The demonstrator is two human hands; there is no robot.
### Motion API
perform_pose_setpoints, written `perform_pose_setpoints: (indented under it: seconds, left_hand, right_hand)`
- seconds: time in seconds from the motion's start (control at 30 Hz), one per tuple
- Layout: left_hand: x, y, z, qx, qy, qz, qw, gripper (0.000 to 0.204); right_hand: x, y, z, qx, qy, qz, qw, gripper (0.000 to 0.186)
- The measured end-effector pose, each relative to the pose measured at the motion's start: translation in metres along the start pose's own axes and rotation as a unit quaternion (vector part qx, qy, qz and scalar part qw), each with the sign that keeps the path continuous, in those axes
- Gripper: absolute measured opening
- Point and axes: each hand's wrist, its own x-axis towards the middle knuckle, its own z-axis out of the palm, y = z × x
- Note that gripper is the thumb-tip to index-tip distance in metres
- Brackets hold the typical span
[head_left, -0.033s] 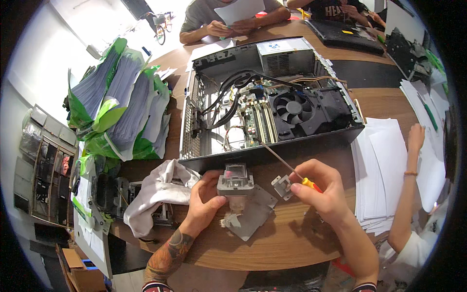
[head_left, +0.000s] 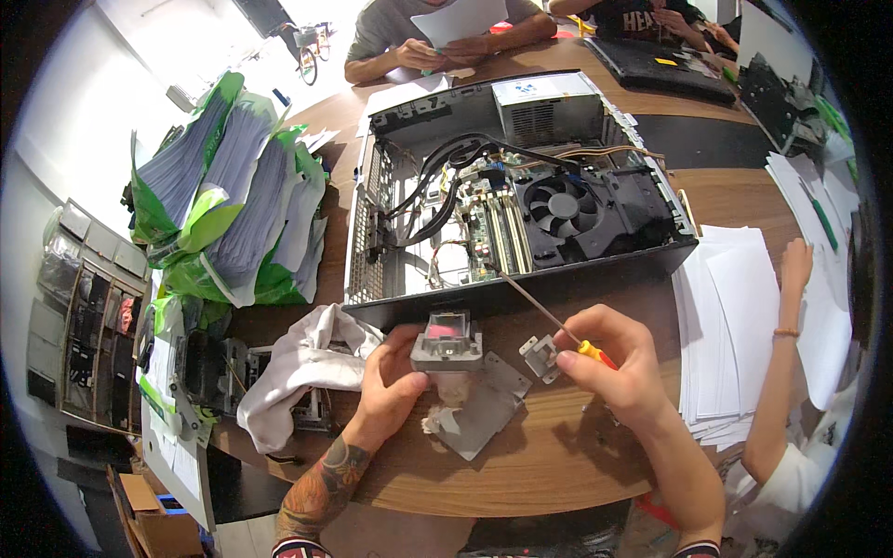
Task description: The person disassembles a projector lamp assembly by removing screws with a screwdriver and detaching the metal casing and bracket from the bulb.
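My left hand [head_left: 391, 391] grips a grey device [head_left: 446, 342] with a clear window and pink inside, above the table's front part. A flat grey plate [head_left: 470, 418] lies beneath it. My right hand [head_left: 609, 363] is closed on a screwdriver [head_left: 586, 348] with a yellow-and-red handle, its shaft pointing up-left toward the open computer case [head_left: 521, 279]. A small grey metal piece [head_left: 539, 358] is at my right fingertips. The case holds a black fan [head_left: 563, 209], memory sticks and cables. A white cloth [head_left: 298, 372] lies left of my left hand.
Green-wrapped paper bundles [head_left: 223, 186] fill the back left. Paper sheets [head_left: 721, 325] lie right, beside a co-worker's arm [head_left: 781, 372]. Across the table [head_left: 763, 195], a person [head_left: 391, 65] holds paper, and another sits near a black laptop [head_left: 660, 74]. Cardboard boxes [head_left: 149, 530] stand below left.
The device in my left hand has shifted very slightly leftward and its top looks a little different in angle. My right hand and screwdriver look unchanged.
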Motion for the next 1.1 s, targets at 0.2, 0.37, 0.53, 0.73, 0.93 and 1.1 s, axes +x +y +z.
perform_pose_setpoints:
  seconds: [0.2,0.37,0.53,0.73,0.93,1.1]
  left_hand:
    - [-0.001,0.006,0.003,-0.071,-0.001,-0.036,0.997,0.073]
    - [0.003,0.004,0.0,-0.151,0.002,-0.075,0.986,0.071]
    - [0.004,0.004,0.0,-0.165,-0.037,-0.081,0.982,0.069]
    - [0.004,-0.001,0.012,-0.108,-0.001,-0.061,0.992,0.063]
    - [0.004,0.002,0.008,-0.078,-0.002,-0.069,0.995,0.051]
    - [-0.002,0.009,0.023,0.173,-0.067,0.028,0.982,0.06]
  right_hand:
    - [-0.001,-0.003,0.0,0.003,0.0,0.001,1.0,0.02]
    - [0.001,-0.001,0.0,-0.009,-0.005,-0.021,1.0,0.02]
    - [0.001,0.001,0.0,-0.011,-0.003,-0.008,1.0,0.021]
    - [-0.001,0.0,0.001,-0.02,-0.001,0.005,1.0,0.02]
    - [-0.001,0.002,0.001,-0.007,0.002,0.038,0.999,0.02]
    - [0.002,0.005,-0.001,-0.03,-0.001,0.014,0.999,0.019]
